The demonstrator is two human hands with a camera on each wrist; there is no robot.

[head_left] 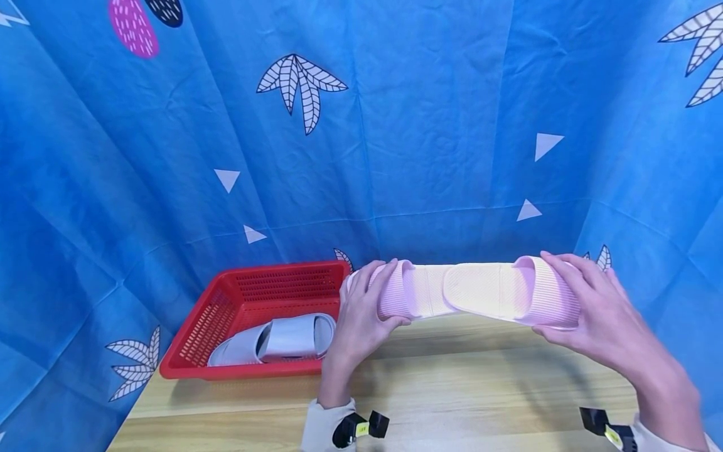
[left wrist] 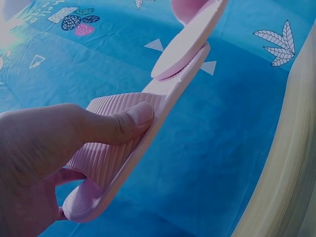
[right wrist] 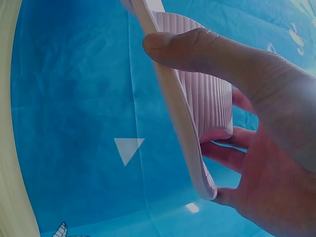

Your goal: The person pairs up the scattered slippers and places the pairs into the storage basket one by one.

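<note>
Two pink slippers are held up above the wooden table, heel ends overlapping in the middle. My left hand (head_left: 361,314) grips the left slipper (head_left: 435,289) by its ribbed strap end. In the left wrist view the thumb (left wrist: 140,113) presses on the strap near the sole's edge. My right hand (head_left: 604,307) grips the right slipper (head_left: 491,292) around its strap end, toe toward the palm. The right wrist view has the thumb (right wrist: 160,42) across the sole's edge, with fingers behind the strap. The right slipper's heel lies over the left one's heel.
A red plastic basket (head_left: 186,370) with mesh walls stands at the left of the table (head_left: 452,389). Grey slippers (head_left: 290,339) lie inside it, partly behind my left hand. A blue patterned cloth (head_left: 429,125) hangs behind and at both sides.
</note>
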